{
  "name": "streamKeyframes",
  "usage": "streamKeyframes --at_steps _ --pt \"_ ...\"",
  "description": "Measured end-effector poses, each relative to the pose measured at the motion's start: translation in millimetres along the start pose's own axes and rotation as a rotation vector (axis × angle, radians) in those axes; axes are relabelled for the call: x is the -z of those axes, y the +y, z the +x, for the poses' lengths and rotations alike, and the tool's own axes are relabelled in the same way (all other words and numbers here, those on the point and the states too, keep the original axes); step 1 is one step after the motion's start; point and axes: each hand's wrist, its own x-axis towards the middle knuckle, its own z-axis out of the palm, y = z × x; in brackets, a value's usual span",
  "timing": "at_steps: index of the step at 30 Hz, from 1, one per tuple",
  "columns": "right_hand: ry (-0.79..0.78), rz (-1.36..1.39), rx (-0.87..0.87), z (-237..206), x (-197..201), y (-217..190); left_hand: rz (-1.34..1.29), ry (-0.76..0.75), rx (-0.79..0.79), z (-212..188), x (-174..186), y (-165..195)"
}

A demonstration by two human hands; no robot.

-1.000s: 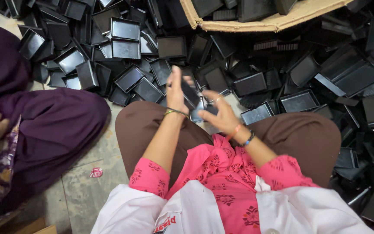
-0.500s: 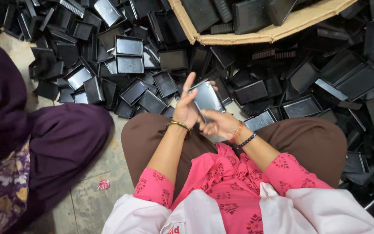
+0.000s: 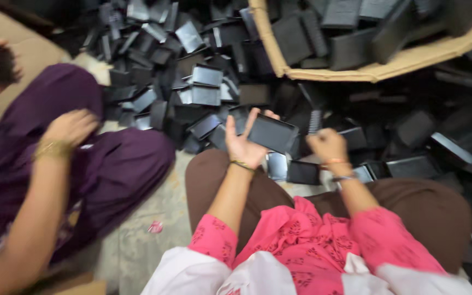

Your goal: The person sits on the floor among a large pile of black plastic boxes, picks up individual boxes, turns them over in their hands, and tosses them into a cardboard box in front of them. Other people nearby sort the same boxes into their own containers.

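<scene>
Your left hand (image 3: 242, 143) cradles a flat black plastic tray (image 3: 272, 133) above your knees, fingers spread under it, thumb along its near edge. Your right hand (image 3: 328, 145), just beside it, is closed; whether it pinches anything, I cannot tell. The tray looks light, stiff and smooth: grip its edges.

matt black plastic tray (image 3: 271, 133), brown cardboard box (image 3: 389, 68), purple cloth (image 3: 121, 158)
</scene>
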Motion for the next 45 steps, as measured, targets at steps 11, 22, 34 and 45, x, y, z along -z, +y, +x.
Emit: streamKeyframes --at_steps 11,22,34,45 --pt "0.169 0.340 0.221 -96 65 -5 0.168 0.109 0.383 9 24 -102" --pt "0.031 0.481 0.183 -112 78 -50 0.668 0.137 -0.163 -25 -3 -114" --pt "-0.006 0.380 0.292 -133 62 -60 1.029 0.194 -0.229 -17 26 -118" --pt "-0.134 0.064 0.225 -157 63 -43 1.265 0.258 -0.459 -44 20 -90"
